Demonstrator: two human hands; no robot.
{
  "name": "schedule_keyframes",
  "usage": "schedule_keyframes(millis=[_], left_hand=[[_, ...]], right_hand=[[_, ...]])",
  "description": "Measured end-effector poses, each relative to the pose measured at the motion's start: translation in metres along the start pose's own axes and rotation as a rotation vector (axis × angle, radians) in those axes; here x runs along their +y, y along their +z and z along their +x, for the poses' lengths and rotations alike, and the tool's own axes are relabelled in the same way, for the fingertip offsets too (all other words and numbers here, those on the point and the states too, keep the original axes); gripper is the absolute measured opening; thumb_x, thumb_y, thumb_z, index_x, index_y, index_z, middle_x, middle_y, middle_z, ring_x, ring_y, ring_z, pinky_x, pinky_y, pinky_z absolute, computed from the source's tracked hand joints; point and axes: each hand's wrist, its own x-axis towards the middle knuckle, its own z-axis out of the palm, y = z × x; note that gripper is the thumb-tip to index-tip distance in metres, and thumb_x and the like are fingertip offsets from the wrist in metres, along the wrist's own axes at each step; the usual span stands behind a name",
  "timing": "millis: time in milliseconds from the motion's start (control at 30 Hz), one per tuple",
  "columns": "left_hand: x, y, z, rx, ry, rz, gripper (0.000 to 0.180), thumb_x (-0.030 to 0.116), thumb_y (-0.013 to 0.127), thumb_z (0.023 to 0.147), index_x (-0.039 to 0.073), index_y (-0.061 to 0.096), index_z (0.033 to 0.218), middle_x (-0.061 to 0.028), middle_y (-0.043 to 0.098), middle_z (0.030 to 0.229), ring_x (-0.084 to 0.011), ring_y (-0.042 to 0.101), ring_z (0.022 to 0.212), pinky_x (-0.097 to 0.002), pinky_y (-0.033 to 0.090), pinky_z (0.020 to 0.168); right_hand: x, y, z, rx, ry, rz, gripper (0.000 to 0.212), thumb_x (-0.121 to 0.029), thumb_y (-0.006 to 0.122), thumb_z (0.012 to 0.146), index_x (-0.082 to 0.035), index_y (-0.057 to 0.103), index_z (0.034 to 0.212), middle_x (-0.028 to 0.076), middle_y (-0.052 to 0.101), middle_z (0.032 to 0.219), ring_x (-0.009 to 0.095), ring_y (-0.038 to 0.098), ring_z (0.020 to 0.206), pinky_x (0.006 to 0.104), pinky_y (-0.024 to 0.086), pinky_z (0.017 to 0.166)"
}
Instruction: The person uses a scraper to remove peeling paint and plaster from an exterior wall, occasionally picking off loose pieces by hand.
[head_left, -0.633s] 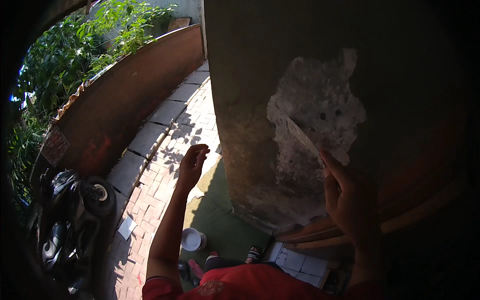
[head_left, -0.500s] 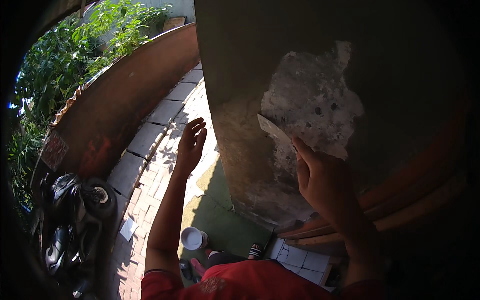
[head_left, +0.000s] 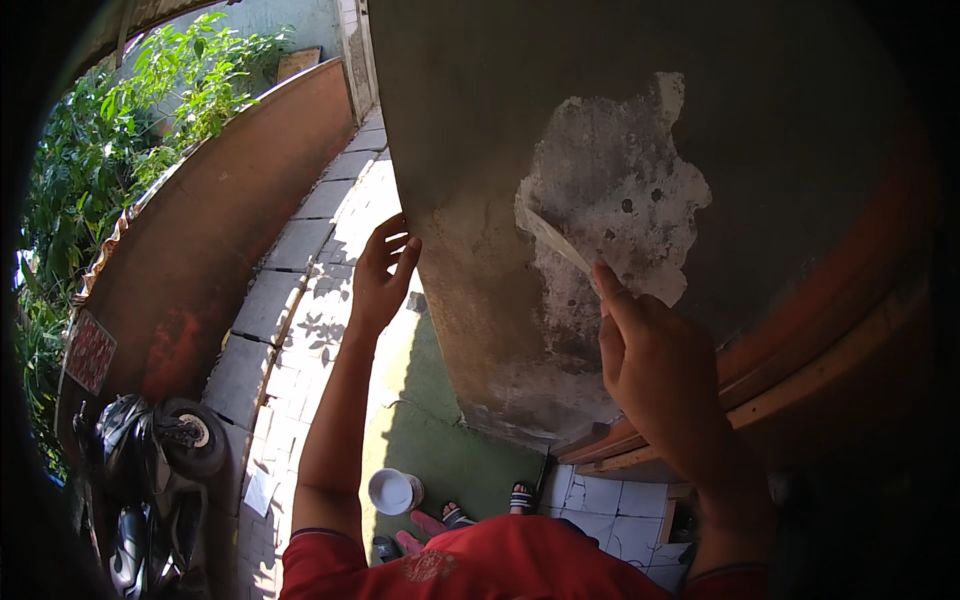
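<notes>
In my right hand [head_left: 655, 370] is a putty knife [head_left: 560, 242], held with the index finger stretched along it. Its pale blade points up and left, over the left side of a bare, peeled patch [head_left: 610, 170] on the dark wall [head_left: 450, 120]. Whether the blade's edge touches the surface I cannot tell. My left hand [head_left: 382, 275] is raised at the wall's left corner, fingers slightly bent and apart, with nothing in it. The fingertips are at the corner edge; contact there is unclear.
A white bucket [head_left: 392, 492] stands on the green floor [head_left: 430, 450] below, near pink slippers [head_left: 428, 523]. To the left, a motorcycle [head_left: 150, 460] is parked by a low reddish wall [head_left: 230, 190] along a paved path [head_left: 285, 400]. Wooden ledges [head_left: 740, 412] run at the lower right.
My left hand has come closer to the wall's corner. The putty knife has tilted a little steeper, still over the patch's left side. The whole view has shifted slightly.
</notes>
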Motion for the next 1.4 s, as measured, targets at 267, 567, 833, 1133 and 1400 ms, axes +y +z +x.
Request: schedule_keyframes(millis=[267, 567, 833, 1133, 1400], left_hand=[[-0.001, -0.001, 0.001, 0.001, 0.027, 0.054, 0.036, 0.02, 0.06, 0.099, -0.001, 0.057, 0.128, -0.0162, 0.069, 0.114, -0.025, 0.069, 0.104, -0.035, 0.054, 0.088], [-0.005, -0.011, 0.012, -0.048, -0.03, 0.02, 0.032, 0.023, 0.061, 0.099, -0.001, 0.061, 0.12, -0.0156, 0.073, 0.103, -0.0219, 0.071, 0.099, -0.0312, 0.054, 0.084], [0.008, -0.014, 0.006, 0.009, -0.037, 0.062, 0.036, 0.025, 0.063, 0.098, -0.003, 0.061, 0.12, -0.013, 0.073, 0.1, -0.0227, 0.071, 0.099, -0.0302, 0.053, 0.083], [-0.008, -0.019, 0.005, -0.007, -0.027, -0.081, 0.038, 0.025, 0.059, 0.101, -0.003, 0.06, 0.126, -0.0142, 0.073, 0.106, -0.0184, 0.067, 0.104, -0.0302, 0.051, 0.088], [-0.009, -0.008, 0.011, -0.004, -0.069, -0.059, 0.037, 0.025, 0.06, 0.101, -0.001, 0.061, 0.127, -0.012, 0.071, 0.109, -0.0186, 0.068, 0.103, -0.032, 0.052, 0.09]], right_hand=[[-0.009, 0.012, -0.004, -0.033, 0.076, -0.052, 0.042, -0.02, 0.06, 0.095, -0.003, 0.057, 0.134, 0.01, 0.06, 0.068, 0.022, 0.064, 0.055, 0.0356, 0.052, 0.052], [-0.03, -0.01, -0.018, -0.039, 0.201, -0.133, 0.038, -0.007, 0.061, 0.092, -0.002, 0.061, 0.129, 0.012, 0.066, 0.074, 0.028, 0.067, 0.06, 0.0374, 0.053, 0.058], [0.012, -0.021, -0.021, -0.067, 0.276, 0.269, 0.034, -0.014, 0.058, 0.095, -0.003, 0.063, 0.127, 0.014, 0.067, 0.068, 0.026, 0.068, 0.06, 0.0368, 0.054, 0.059], [-0.008, 0.021, -0.017, -0.071, 0.117, 0.101, 0.038, -0.015, 0.058, 0.095, -0.002, 0.058, 0.132, 0.017, 0.064, 0.073, 0.03, 0.067, 0.061, 0.0385, 0.055, 0.058], [-0.009, 0.056, -0.009, -0.021, 0.074, 0.191, 0.035, -0.015, 0.058, 0.096, -0.003, 0.06, 0.129, 0.013, 0.064, 0.072, 0.029, 0.068, 0.062, 0.0387, 0.055, 0.057]])
